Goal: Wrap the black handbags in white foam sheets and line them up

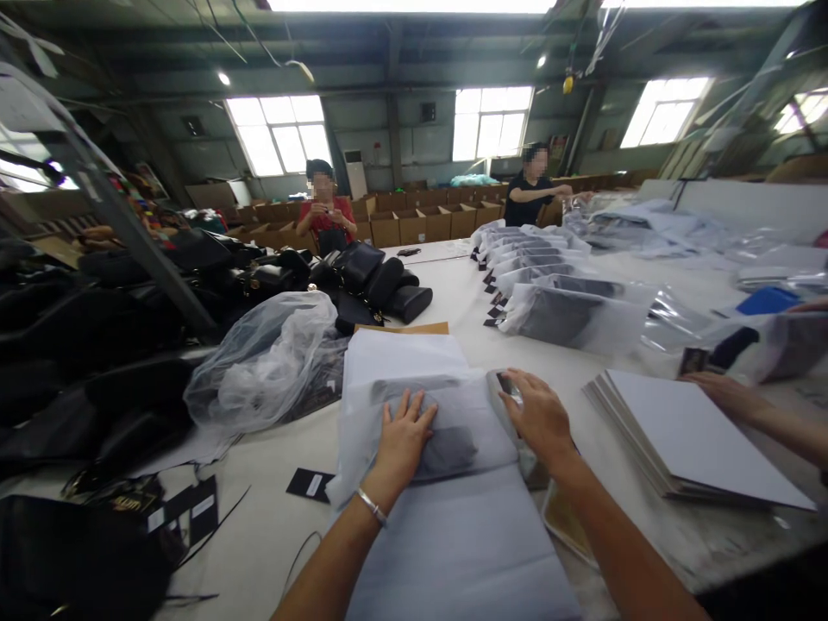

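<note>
My left hand (405, 440) lies flat with its fingers spread on a dark bag (446, 444) wrapped in thin white tissue paper (498, 427). The dark shape shows through the sheet. Beneath it is a stack of white paper sheets (446, 552), which runs toward me. My right hand (538, 418) is just right of the bundle, its fingers curled over a grey tape dispenser (497, 388); its fingertips are partly hidden. A black tag (309, 485) with a white label lies left of the bundle.
Black bags (375, 280) pile up at left, beside a clear plastic bag (272, 358). Wrapped bundles (549, 310) line the back right. A stack of grey boards (692, 431) lies at right, near another person's hand (724, 397). Two people work across the table before cardboard boxes (433, 226).
</note>
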`<state>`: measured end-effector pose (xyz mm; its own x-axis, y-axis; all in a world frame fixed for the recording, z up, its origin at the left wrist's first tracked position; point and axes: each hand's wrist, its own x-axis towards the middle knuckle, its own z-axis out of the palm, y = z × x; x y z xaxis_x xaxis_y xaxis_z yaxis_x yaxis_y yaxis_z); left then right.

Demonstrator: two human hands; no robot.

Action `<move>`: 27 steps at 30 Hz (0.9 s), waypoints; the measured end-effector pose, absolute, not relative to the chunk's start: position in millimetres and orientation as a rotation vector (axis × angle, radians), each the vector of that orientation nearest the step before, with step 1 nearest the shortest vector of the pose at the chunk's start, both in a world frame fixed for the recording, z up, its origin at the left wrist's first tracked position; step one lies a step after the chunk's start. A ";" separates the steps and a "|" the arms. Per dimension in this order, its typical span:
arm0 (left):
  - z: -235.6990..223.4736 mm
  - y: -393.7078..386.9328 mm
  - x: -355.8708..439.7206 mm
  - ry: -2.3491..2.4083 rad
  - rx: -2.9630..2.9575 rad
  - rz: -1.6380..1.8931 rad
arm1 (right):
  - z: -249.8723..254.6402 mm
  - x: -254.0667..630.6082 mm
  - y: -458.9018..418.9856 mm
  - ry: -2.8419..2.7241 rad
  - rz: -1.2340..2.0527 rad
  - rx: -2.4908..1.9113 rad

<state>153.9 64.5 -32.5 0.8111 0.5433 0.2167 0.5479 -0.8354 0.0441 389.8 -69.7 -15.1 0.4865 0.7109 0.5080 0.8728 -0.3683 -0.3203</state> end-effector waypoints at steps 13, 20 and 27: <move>-33.7 68.6 151.2 -0.836 -3.007 -0.326 | -53.3 374.9 -144.8 -0.499 0.434 -1.873; -32.0 66.9 149.2 -0.822 -2.993 -0.346 | -31.1 348.4 -145.8 -0.391 0.298 -1.696; -31.4 66.2 149.8 -0.828 -2.993 -0.330 | -25.0 321.5 -180.3 -0.243 0.464 -1.593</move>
